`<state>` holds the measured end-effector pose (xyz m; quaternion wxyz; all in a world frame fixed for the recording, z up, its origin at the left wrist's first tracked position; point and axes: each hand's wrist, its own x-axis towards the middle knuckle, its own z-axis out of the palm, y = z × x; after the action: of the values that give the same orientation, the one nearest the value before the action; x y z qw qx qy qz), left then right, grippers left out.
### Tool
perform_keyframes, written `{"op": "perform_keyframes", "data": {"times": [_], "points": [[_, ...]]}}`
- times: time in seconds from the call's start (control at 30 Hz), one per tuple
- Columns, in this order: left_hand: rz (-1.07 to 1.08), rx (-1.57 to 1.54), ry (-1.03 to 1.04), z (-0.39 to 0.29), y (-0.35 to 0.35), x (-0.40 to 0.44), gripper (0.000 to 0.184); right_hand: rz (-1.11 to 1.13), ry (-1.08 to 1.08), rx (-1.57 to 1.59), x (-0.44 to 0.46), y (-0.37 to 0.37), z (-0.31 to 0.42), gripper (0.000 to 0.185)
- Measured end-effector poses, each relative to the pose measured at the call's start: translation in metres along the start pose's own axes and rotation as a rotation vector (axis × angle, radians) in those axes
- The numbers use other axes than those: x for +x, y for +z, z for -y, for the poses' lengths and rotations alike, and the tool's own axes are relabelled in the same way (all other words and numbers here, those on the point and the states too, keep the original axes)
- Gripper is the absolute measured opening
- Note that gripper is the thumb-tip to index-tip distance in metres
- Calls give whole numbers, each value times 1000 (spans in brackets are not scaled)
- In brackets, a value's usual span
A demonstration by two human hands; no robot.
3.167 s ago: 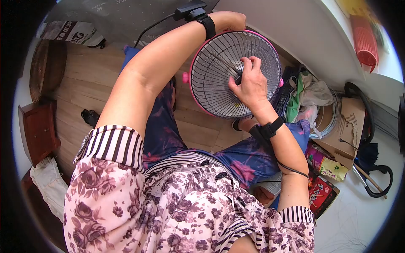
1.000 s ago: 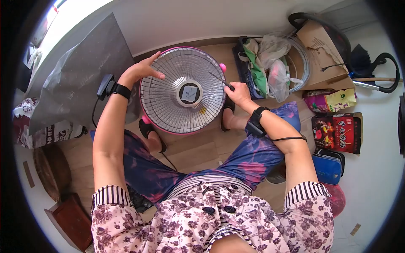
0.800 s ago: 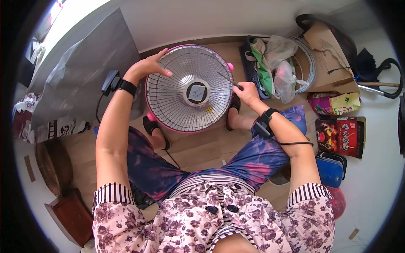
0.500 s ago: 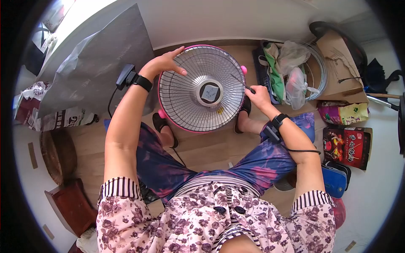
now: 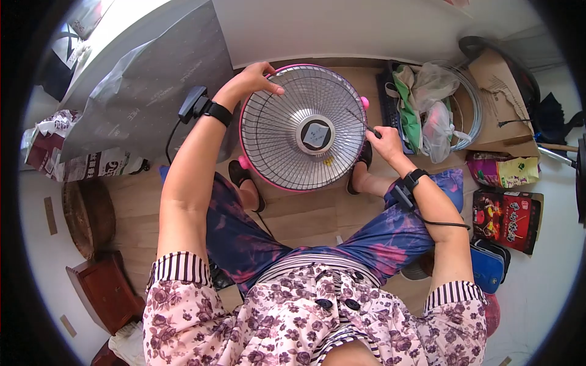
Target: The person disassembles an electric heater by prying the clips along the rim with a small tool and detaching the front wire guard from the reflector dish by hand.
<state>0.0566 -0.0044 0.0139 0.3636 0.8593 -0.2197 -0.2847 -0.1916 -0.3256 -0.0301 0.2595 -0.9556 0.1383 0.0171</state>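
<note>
A round dish heater with a pink rim, a silver reflector and a black wire grille stands between my feet, facing up at me. My left hand grips its upper left edge, fingers over the rim and thumb by the grille. In my right hand, at the heater's right side, is a screwdriver with a dark handle. Its thin shaft points up and left across the grille; whether the tip touches the wires I cannot tell. A pale label sits at the dish's centre, and pink knobs stick out at the sides.
To the right are plastic bags in a dark crate, a wire coil, a cardboard piece, a red box and a blue case. A grey sheet leans at left, near a round wooden item and a brown box.
The whole view has shifted slightly, so things appear farther right. My left thumb has moved up toward the rim, and those fingers look more bent. The screwdriver keeps its place against the heater.
</note>
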Motion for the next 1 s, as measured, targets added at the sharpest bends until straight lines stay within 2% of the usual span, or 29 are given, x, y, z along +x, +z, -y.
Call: {"op": "perform_keyframes", "data": {"times": [0.07,0.17,0.47,0.57,0.67,0.8,1.0], "points": [[0,34,-13,-5,-3,-1,76,4,7,-3,-1,-1,1,39],[132,29,-53,-17,-9,-1,71,1,3,-13,-2,-4,4,39],[-28,-23,-117,-17,-7,4,63,9,0,-15,-2,-2,3,39],[-31,-103,-143,-15,-7,8,48,18,2,-11,-3,-5,7,39],[-69,-235,-273,-10,-11,14,33,24,-12,-7,-3,-5,7,39],[-119,-276,-186,9,-12,26,21,19,-22,-4,-2,-5,8,38],[-120,-140,-31,21,-15,30,21,26,-33,23,-4,-7,7,37]]}}
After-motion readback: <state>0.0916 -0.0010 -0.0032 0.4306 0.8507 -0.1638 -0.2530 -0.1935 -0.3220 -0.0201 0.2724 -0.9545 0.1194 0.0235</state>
